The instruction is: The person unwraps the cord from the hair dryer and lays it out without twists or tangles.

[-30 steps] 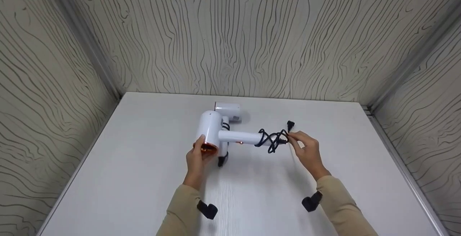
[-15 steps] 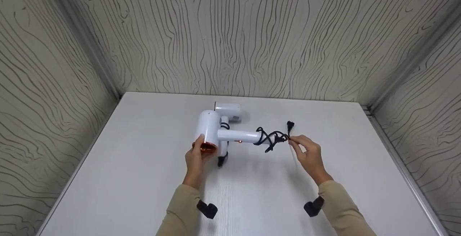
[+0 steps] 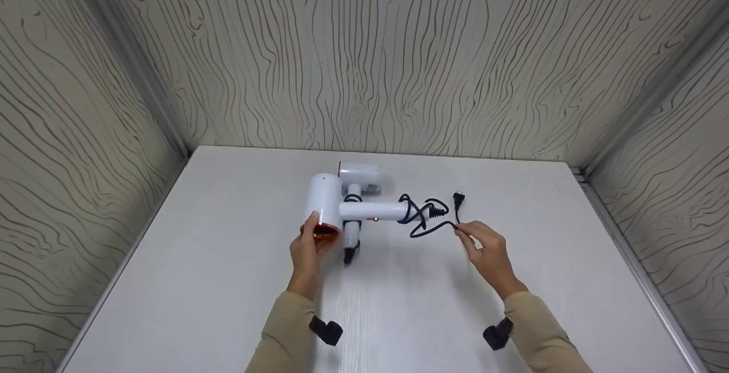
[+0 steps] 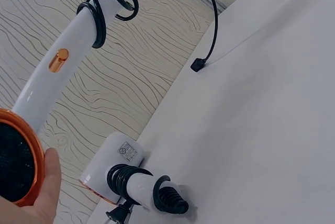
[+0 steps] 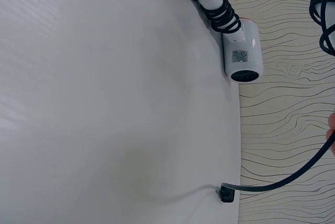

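My left hand grips a white hair dryer by its barrel, near the copper-coloured rim, holding it above the table. Its handle points right, and a black power cord loops round the handle's end. My right hand pinches that cord between thumb and fingers, to the right of the handle. From the pinch a short length runs to the plug. Behind the held dryer a second white hair dryer lies on the table, its own cord wound round its handle.
The white table reaches back to a wood-grain patterned panel. Similar panels stand at the left and right, with grey metal posts in the corners. A small black camera sits on each wrist.
My right hand has moved slightly down, drawing a loop of cord loose from the bundle at the handle's end. The held hair dryer has shifted slightly left with my left hand.
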{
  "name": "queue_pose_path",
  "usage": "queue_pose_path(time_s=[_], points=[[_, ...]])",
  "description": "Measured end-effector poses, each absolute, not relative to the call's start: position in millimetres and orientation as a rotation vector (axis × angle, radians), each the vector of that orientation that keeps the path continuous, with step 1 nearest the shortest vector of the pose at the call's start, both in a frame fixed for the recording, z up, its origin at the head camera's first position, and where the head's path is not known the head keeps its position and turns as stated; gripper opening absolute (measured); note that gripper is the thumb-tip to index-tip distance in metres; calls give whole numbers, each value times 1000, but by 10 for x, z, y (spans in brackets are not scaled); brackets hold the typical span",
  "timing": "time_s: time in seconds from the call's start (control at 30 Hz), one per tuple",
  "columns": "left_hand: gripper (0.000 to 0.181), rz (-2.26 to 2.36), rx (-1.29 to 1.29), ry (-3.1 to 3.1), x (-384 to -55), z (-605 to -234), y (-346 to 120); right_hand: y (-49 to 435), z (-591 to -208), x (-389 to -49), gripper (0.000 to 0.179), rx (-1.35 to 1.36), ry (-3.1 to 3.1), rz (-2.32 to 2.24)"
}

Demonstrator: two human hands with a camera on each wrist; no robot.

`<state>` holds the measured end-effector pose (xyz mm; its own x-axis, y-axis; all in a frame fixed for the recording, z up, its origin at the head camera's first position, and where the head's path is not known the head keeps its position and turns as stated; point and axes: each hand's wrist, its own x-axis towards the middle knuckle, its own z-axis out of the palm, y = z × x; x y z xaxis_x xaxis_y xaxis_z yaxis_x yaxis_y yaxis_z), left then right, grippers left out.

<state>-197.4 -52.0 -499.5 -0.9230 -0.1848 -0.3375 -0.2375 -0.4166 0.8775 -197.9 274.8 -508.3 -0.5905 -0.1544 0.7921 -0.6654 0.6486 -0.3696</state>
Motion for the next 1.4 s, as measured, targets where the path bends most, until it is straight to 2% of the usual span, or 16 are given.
queue_pose_path(time_s=[0.3, 0.87, 1.4], points=[[73, 2551, -614, 1667, -1982, -4947, -523, 2777, -5238, -1945, 26, 653, -2236, 759], [73, 2568, -575, 1634, -1961, -4922, -517, 2989, -5513, -1896, 21, 497, -2440, 634], [75, 2519, -544, 1606, -1947, -4960, -511, 3195, -5656, -1871, 10, 189, -2728, 634]])
